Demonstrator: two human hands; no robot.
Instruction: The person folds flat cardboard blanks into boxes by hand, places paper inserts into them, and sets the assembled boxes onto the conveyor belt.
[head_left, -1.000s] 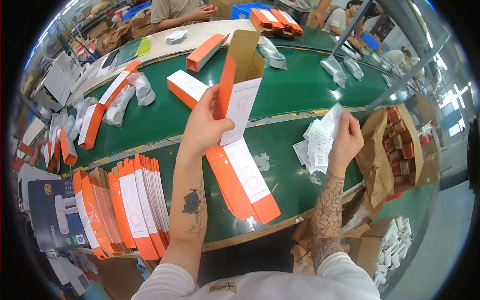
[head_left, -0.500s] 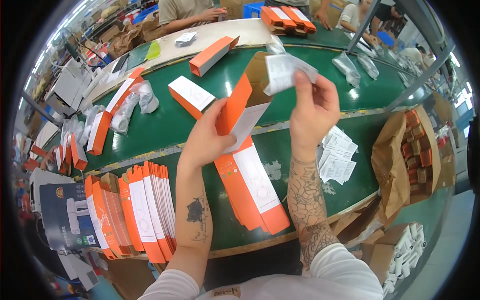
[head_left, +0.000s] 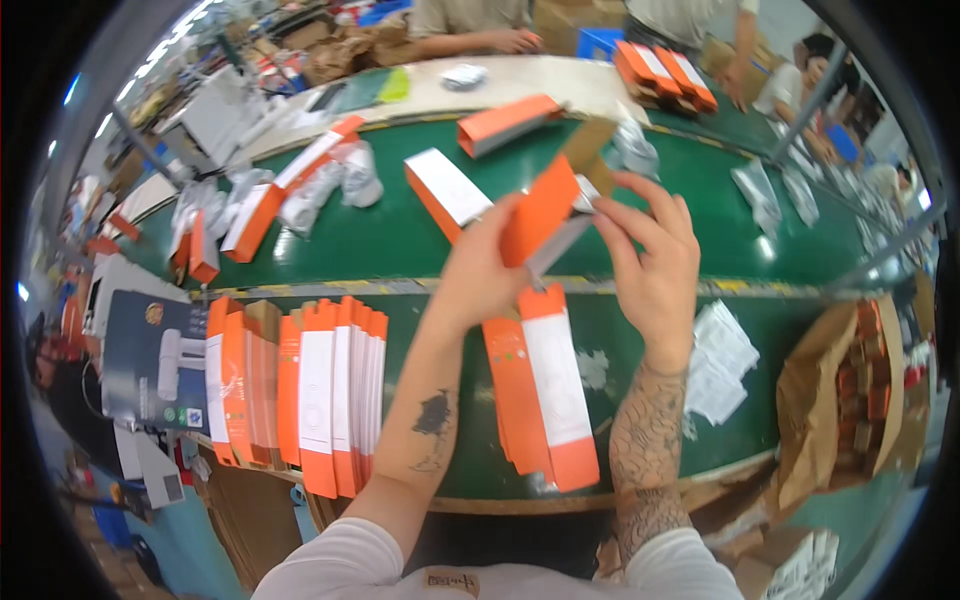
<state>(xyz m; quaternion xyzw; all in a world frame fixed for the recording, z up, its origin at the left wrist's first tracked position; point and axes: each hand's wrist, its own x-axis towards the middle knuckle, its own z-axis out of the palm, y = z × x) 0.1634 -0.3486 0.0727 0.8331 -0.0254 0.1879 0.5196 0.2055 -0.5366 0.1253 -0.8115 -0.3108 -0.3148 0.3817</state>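
Observation:
My left hand (head_left: 482, 265) is closed round an orange and white carton (head_left: 545, 215), held tilted above the bench with its brown end flap standing up. My right hand (head_left: 652, 245) is at the carton's open end. Its thumb and fingers pinch a folded white leaflet (head_left: 586, 198), of which only a small part shows at the opening; the rest is hidden by the carton. Beneath my hands lie flat orange and white cartons (head_left: 560, 385), overlapping on the green bench. A pile of white leaflets (head_left: 718, 365) sits right of my right forearm.
Upright flattened cartons (head_left: 318, 385) are stacked at the left beside a dark printed box (head_left: 155, 360). Formed cartons (head_left: 445, 190) and bagged items (head_left: 360, 175) lie on the green conveyor (head_left: 690, 205). At right stands a brown paper sack (head_left: 825, 390) of small parts. Other people work across the belt.
My right hand has brought the leaflet down to the carton's open end, where most of it is now out of sight. The whole view has shifted, so the scene sits differently.

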